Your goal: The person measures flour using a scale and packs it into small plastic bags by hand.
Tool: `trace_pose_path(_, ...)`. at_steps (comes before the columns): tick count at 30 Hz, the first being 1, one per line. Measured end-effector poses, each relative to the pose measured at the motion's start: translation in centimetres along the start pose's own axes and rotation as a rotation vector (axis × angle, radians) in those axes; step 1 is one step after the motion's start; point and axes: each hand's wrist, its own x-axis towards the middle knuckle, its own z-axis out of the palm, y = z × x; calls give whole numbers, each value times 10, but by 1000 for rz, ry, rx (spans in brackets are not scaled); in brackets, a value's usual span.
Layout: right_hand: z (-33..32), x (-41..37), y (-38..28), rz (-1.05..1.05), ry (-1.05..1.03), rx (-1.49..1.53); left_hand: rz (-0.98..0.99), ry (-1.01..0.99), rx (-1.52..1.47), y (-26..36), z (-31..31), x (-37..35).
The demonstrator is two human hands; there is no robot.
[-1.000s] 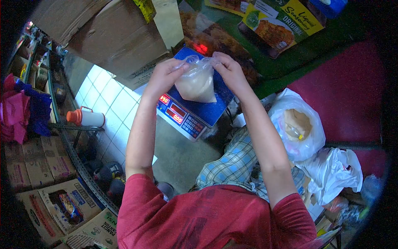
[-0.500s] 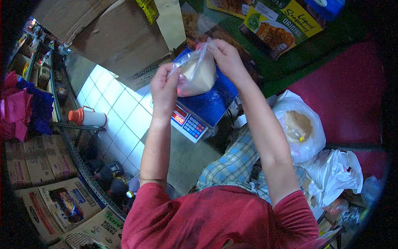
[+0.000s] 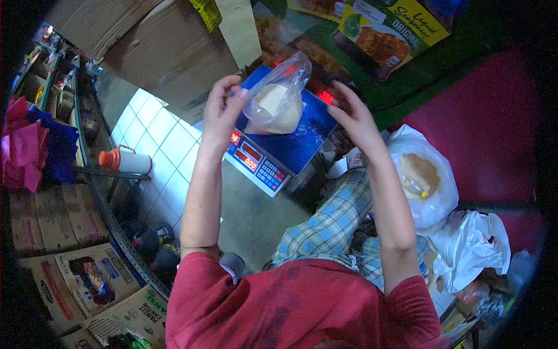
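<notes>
A clear plastic bag with pale powder inside sits on the blue platform of a digital scale. Its top stands loose and open, leaning to the right. My left hand is beside the bag's left side with thumb and fingers apart, very near the plastic; nothing shows in its grip. On the other side, my right hand is off the bag, fingers parted, over the right edge of the scale. Red digits glow on the scale's display.
A white sack holding a tan powder and a small clear scoop-like item stands at right, with a white plastic bag below it. Cardboard boxes rise at upper left. An orange-topped flask is at left.
Both hands have let go of the bag's top and moved apart, left hand to the left, right hand to the right and down. The bag stays on the scale.
</notes>
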Motion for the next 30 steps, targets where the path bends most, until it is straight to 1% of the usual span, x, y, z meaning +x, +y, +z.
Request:
trace_pose_path(1, -15, -18, -3, 50, -30, 18, 41, 21, 46, 5, -8, 1)
trace_pose_path(2, -31, -36, 1, 74, -12, 58, 83, 42, 93, 11, -16, 2)
trace_pose_path(3, -50, -56, 3, 154, -6, 67, 107, 77, 75, 18, -22, 1)
trace_pose_path(4, -67, -76, 6, 154, 80, 47, 149, 84, 82, 19, -29, 2)
trace_pose_path(6, -108, -118, 29, 269, 226, 29, 158, 56, 185, 31, -40, 1)
trace_pose_path(8, -144, -163, 41, 381, 403, 2, 140, -13, 231, 34, -46, 1)
trace_pose_path(9, -156, -184, 43, 441, 503, 12, 140, -36, 266, 34, -48, 2)
trace_pose_path(11, -172, -219, 47, 497, 647, -8, 136, -50, 296, 33, -49, 1)
trace_pose_path(14, -184, -257, 60, 519, 708, -1, 109, -20, 273, 26, -51, -2)
trace_pose_path(16, -185, -263, 68, 530, 658, 16, 69, 1, 243, 20, -53, -3)
trace_pose_path(18, -183, -269, 67, 549, 666, -21, -40, -1, 201, 18, -50, -8)
trace_pose_path(20, -190, -270, 80, 526, 630, -108, -105, -1, 264, 21, -36, -13)
trace_pose_path(22, -208, -279, 115, 475, 673, -120, -27, -97, 313, 21, -27, -10)
trace_pose_path(23, -211, -275, 108, 469, 695, -256, -22, -81, 209, 9, -29, -4)
trace_pose_path(24, -219, -279, 119, 459, 756, -234, 40, -96, 193, 6, -28, -3)
trace_pose_path(26, -229, -287, 136, 452, 840, -222, 128, -171, 288, 5, -28, 2)
trace_pose_path(28, -232, -281, 145, 470, 857, -234, 96, -210, 348, 18, -15, 6)
trace_pose_path(29, -232, -283, 152, 492, 845, -300, 45, -205, 340, 20, -14, 8)
trace_pose_path(30, -225, -280, 151, 485, 837, -363, -11, -159, 339, 16, -17, 8)
